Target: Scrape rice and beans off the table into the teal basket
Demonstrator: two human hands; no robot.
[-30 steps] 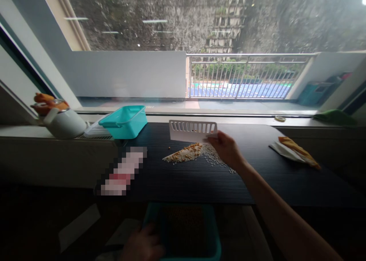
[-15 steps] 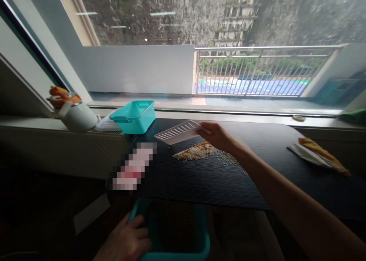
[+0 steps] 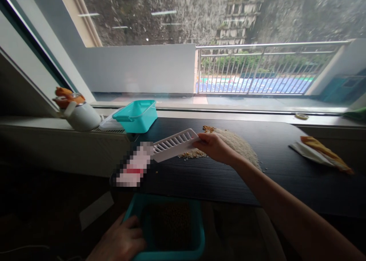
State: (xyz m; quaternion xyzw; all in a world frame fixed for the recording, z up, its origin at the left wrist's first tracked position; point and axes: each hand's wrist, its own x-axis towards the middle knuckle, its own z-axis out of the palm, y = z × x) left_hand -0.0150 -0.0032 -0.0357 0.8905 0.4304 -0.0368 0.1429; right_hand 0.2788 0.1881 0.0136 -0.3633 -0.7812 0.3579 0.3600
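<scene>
White slotted panel, one row of oblong openings; we pinch its end, right hand. Turquoise tub, rim clasped in our left hand.

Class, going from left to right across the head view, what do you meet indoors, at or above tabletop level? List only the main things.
Pale pot, upper turquoise box, white slotted piece, right hand, yellow-and-white bundle.

No text, label, brand or number can be read; the pink-and-red item is pixelated beyond reading.
</scene>
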